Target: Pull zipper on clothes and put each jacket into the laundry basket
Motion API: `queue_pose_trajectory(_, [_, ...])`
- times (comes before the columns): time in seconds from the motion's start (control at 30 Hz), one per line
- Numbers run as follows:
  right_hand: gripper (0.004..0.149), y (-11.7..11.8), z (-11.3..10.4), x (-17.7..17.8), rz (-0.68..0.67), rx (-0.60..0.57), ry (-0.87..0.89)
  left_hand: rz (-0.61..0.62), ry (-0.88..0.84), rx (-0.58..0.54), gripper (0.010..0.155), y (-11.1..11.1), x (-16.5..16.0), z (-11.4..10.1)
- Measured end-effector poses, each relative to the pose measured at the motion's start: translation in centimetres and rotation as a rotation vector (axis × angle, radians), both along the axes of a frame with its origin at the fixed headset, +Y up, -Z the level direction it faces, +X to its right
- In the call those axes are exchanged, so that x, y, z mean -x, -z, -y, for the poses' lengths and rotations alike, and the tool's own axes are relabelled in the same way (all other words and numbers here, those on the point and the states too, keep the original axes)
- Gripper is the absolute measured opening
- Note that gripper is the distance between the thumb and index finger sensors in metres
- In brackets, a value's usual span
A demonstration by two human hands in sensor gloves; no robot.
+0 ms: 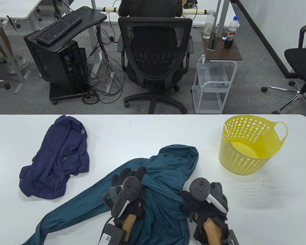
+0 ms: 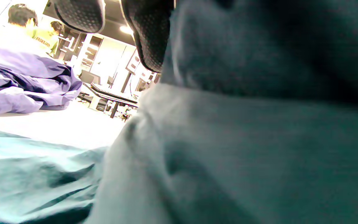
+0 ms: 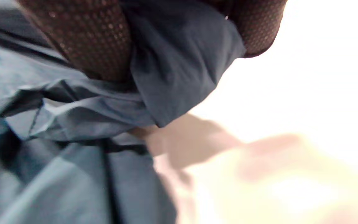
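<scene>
A teal jacket (image 1: 165,178) lies crumpled at the table's front centre, one sleeve trailing to the lower left. My left hand (image 1: 128,176) grips a bunch of its fabric; in the left wrist view the gloved fingers (image 2: 149,34) press against the teal jacket (image 2: 244,140). My right hand (image 1: 187,201) holds the jacket's right edge, and a fold of the teal jacket (image 3: 179,62) is pinched between the gloved fingers (image 3: 98,46). No zipper shows. A navy jacket (image 1: 58,158) lies heaped at the left. An empty yellow laundry basket (image 1: 247,145) stands at the right.
The white table (image 1: 142,132) ends at its far edge, with an office chair (image 1: 155,63), a seated person and a small white cart (image 1: 214,84) beyond. A black power adapter (image 1: 109,233) lies by my left wrist.
</scene>
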State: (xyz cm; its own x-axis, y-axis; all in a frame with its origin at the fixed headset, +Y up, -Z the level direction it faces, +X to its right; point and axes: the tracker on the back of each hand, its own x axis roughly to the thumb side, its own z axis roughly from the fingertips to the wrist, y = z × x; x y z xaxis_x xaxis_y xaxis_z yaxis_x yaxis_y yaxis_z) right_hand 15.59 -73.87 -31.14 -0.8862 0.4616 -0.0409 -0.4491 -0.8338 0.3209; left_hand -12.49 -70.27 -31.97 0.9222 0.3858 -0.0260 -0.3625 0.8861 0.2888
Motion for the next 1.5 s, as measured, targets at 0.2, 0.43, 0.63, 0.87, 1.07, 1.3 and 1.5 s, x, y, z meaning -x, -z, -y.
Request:
queue_pose_trajectory(0.2, [0.052,0.5,0.4,-2.3,0.114,-0.033,-0.016,-0.024,-0.021,-0.013,0.046,-0.1,0.4,-0.2])
queue_pose_trajectory(0.43, [0.047,0.8,1.4,-3.9,0.139,0.024,-0.068,-0.046,-0.079,-0.01,0.046,-0.2,1.9,-0.3])
queue_pose_trajectory(0.63, [0.044,0.3,0.1,-6.8,0.284,-0.061,-0.042,-0.029,-0.07,-0.007,0.047,-0.3,1.5,-0.2])
queue_pose_trajectory(0.87, [0.044,-3.0,-5.2,-9.3,0.59,-0.594,-0.112,0.142,0.017,0.015,0.053,-0.9,-2.1,0.3])
queue_pose_trajectory(1.07, [0.057,-2.7,-3.9,-8.6,0.325,-0.053,-0.038,0.47,0.174,0.294,0.076,-0.5,-4.6,2.2])
queue_pose_trajectory(1.3, [0.062,-1.9,-3.9,-3.6,0.019,-0.086,0.101,0.624,0.071,0.411,0.093,-0.3,-2.4,1.0])
queue_pose_trajectory(1.5, [0.051,-1.6,-2.5,3.9,-0.226,-0.157,0.235,0.401,-0.104,0.374,0.072,0.5,2.7,0.6])
